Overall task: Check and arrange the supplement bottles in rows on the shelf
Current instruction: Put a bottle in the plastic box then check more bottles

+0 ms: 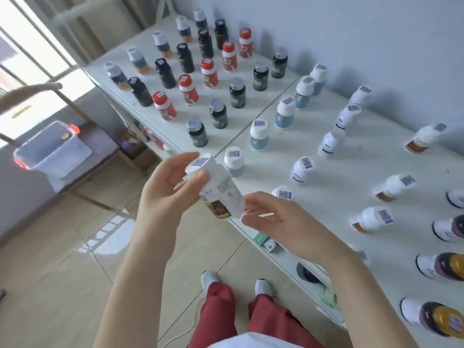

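Observation:
My left hand (167,187) grips a white supplement bottle (221,189) with a brown label band, tilted, just off the front edge of the white shelf top (326,192). My right hand (273,222) touches the bottle's lower end with its fingertips, fingers loosely spread. On the shelf top stand rows of bottles: red-capped ones (209,72), dark green ones (218,114), black ones (164,72), white ones with blue labels (285,113), and white ones with brown bands (391,188).
A clear plastic bin (52,149) with red latches sits on a low stand at left. Lower shelves below the front edge hold small boxes (266,241). A grey wall backs the shelf. Tiled floor and my feet (262,287) lie below.

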